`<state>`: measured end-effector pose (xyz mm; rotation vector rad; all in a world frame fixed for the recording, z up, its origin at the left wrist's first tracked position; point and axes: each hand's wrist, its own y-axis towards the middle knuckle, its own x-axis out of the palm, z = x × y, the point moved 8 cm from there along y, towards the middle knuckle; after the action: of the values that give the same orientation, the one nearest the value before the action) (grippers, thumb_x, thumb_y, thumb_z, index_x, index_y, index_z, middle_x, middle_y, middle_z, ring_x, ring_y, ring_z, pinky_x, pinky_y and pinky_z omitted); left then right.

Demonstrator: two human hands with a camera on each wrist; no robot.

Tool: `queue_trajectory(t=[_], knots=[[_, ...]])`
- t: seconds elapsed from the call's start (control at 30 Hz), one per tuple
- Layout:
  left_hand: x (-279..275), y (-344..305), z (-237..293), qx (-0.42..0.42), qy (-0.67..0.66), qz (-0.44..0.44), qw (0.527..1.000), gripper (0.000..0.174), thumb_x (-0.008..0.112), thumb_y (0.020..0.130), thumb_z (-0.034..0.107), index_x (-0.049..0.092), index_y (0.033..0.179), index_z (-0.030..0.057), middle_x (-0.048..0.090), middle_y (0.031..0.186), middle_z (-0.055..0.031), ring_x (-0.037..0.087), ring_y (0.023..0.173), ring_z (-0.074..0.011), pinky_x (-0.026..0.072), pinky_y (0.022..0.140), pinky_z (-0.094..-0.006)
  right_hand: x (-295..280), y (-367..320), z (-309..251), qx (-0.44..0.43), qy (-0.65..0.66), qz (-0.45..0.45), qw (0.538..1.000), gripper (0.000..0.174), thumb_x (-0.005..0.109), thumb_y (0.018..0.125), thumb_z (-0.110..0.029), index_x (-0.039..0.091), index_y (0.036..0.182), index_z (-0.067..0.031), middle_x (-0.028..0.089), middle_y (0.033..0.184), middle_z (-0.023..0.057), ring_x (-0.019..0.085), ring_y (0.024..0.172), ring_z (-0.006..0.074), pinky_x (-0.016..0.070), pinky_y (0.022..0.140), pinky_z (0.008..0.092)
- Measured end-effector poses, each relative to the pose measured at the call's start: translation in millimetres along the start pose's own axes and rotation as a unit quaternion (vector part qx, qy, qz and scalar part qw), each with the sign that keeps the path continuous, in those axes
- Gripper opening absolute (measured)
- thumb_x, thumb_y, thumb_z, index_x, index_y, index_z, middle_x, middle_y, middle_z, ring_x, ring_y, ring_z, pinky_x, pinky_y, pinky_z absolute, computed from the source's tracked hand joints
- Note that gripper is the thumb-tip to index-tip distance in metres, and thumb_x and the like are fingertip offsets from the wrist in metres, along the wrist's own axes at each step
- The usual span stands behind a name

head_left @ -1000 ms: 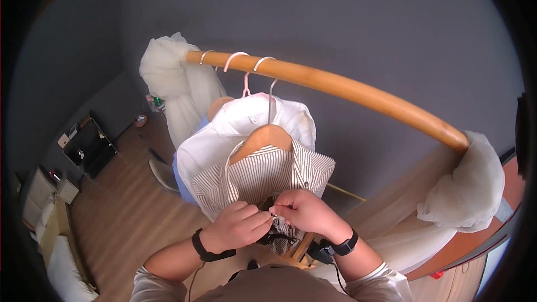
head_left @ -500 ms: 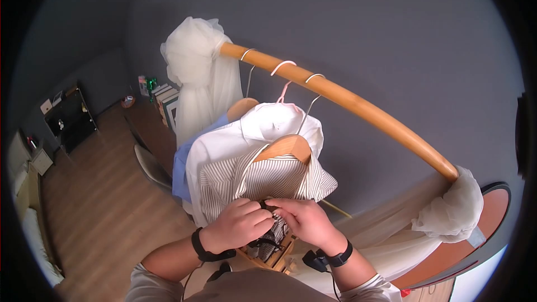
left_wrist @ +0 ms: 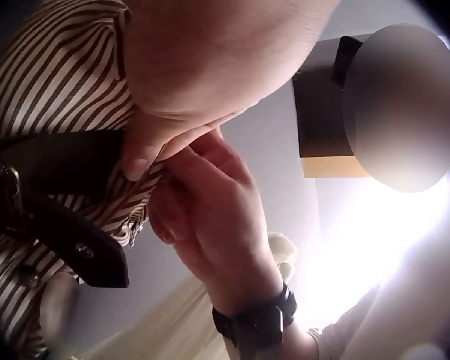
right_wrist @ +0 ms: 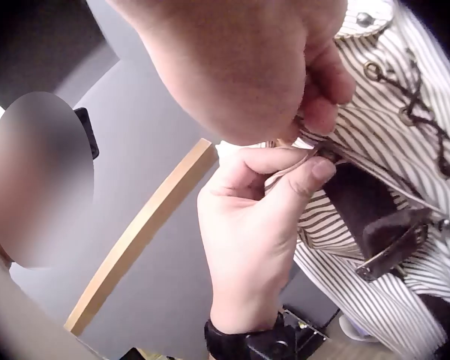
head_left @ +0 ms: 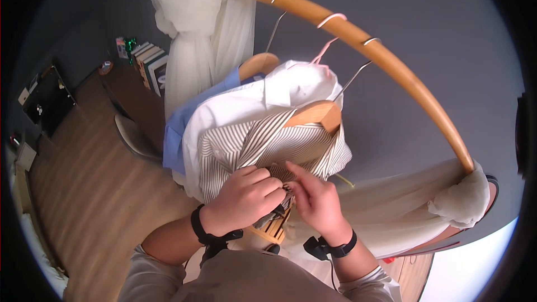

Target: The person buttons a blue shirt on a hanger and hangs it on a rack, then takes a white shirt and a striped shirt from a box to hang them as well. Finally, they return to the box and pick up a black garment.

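A brown-and-white striped shirt point(head_left: 229, 151) hangs on a wooden hanger point(head_left: 316, 114). At its front my left hand point(head_left: 243, 198) pinches the fabric edge between thumb and curled fingers. Facing it, my right hand point(head_left: 320, 204) has its fingertips at that same edge, several fingers curled in; the left wrist view shows them right against the cloth. Beside the pinched edge lies a dark strap point(left_wrist: 82, 251) with metal studs and a buckle. Dark lacing through metal rings point(right_wrist: 373, 71) runs along the shirt in the right wrist view.
Behind the striped shirt hang a white shirt point(head_left: 224, 112) and a blue garment point(head_left: 176, 134). A curved wooden rail point(head_left: 403, 72) carries the hangers, with sheer white drapes point(head_left: 193, 11) at its ends. A chair point(head_left: 131, 137) and books point(head_left: 150, 64) stand at left.
The head view has shifted, so rail and clothes sit further right and higher. Both hands stay at the shirt front; the right index finger now reaches out straighter, apart from the thumb.
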<state>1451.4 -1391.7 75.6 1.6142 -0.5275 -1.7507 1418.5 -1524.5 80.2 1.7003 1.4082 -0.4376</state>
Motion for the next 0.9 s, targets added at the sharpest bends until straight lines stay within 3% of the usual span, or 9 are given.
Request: queue_trajectory(t=[0.07,0.2,0.43,0.57,0.7,0.73,0.8,0.83,0.9], knots=[[-3,-8,-4,0.032,0.009,-0.003,0.999,0.01,0.07,0.076,0.012,0.072,0.086,0.0085,0.068,0.09,0.0014,0.063,0.08,-0.0171,0.0491,0.072,-0.0316,11,0,15,0.083,0.048,-0.015,0.995,0.04,0.071,0.093,-0.003,0.067,0.133,-0.0073,0.074,0.088,0.017,0.072,0.073,0.0318,0.0567,0.064,0.0395],[-42,-31,-18,0.058,-0.017,0.101,0.993,0.018,0.073,0.079,0.014,0.073,0.096,0.0103,0.067,0.098,0.0011,0.065,0.092,-0.0165,0.0491,0.074,-0.0306,23,0,29,0.108,0.018,0.005,0.994,0.035,0.071,0.094,-0.004,0.069,0.128,-0.0071,0.072,0.086,0.0188,0.07,0.067,0.0313,0.0539,0.062,0.0382],[-68,-61,-73,-0.087,-0.066,0.188,0.976,0.037,0.082,0.076,0.004,0.073,0.111,0.009,0.07,0.107,-0.0062,0.068,0.092,-0.0258,0.0517,0.076,-0.0372,29,1,27,0.145,-0.011,0.018,0.989,0.031,0.071,0.093,-0.004,0.07,0.124,-0.0059,0.072,0.087,0.0177,0.07,0.071,0.0331,0.0547,0.066,0.0395],[-67,-47,-69,-0.077,-0.091,0.174,0.977,0.039,0.084,0.076,0.002,0.073,0.113,0.0107,0.07,0.106,-0.0057,0.068,0.089,-0.0257,0.053,0.075,-0.0377,25,7,15,0.113,-0.037,0.013,0.993,0.034,0.072,0.092,-0.004,0.069,0.125,-0.0065,0.073,0.089,0.0154,0.071,0.077,0.0347,0.0566,0.07,0.0414],[-65,-21,-48,0.011,-0.159,0.093,0.983,0.034,0.078,0.08,0.004,0.073,0.113,0.0087,0.07,0.1,-0.0023,0.069,0.071,-0.0184,0.0532,0.06,-0.0302,27,7,18,0.101,-0.064,-0.016,0.993,0.041,0.073,0.09,-0.006,0.067,0.13,-0.0079,0.073,0.092,0.0136,0.071,0.08,0.0346,0.0559,0.071,0.0419],[-56,-18,-40,0.013,-0.164,0.04,0.986,0.03,0.085,0.077,0.007,0.076,0.105,0.0124,0.072,0.105,-0.0038,0.069,0.074,-0.017,0.054,0.062,-0.0303,26,8,18,0.097,-0.073,-0.017,0.993,0.04,0.073,0.09,-0.007,0.067,0.13,-0.0079,0.074,0.092,0.0137,0.071,0.081,0.0349,0.056,0.071,0.0422],[-38,-5,-24,0.012,-0.126,-0.035,0.991,0.032,0.085,0.078,0.014,0.075,0.108,0.0106,0.07,0.112,-0.0042,0.068,0.07,-0.0154,0.053,0.058,-0.0281,27,9,16,0.088,-0.091,-0.023,0.992,0.038,0.072,0.091,-0.008,0.068,0.128,-0.0079,0.074,0.094,0.0139,0.071,0.082,0.0356,0.0563,0.071,0.0429],[-20,-9,-20,-0.02,-0.085,-0.126,0.988,0.028,0.077,0.085,0.019,0.074,0.111,0.0088,0.068,0.117,-0.0044,0.07,0.088,-0.0177,0.055,0.073,-0.0308,26,10,15,0.087,-0.089,-0.035,0.992,0.037,0.07,0.091,-0.009,0.068,0.128,-0.008,0.074,0.097,0.0144,0.071,0.083,0.0365,0.0568,0.072,0.0438],[-5,-1,-14,0.028,0.05,-0.134,0.989,0.027,0.071,0.087,0.02,0.073,0.111,0.0081,0.067,0.117,-0.004,0.067,0.105,-0.0207,0.0521,0.086,-0.0344,30,12,17,0.051,-0.108,-0.027,0.992,0.038,0.07,0.092,-0.011,0.067,0.129,-0.0087,0.074,0.096,0.0136,0.072,0.08,0.0345,0.0578,0.069,0.0424]])
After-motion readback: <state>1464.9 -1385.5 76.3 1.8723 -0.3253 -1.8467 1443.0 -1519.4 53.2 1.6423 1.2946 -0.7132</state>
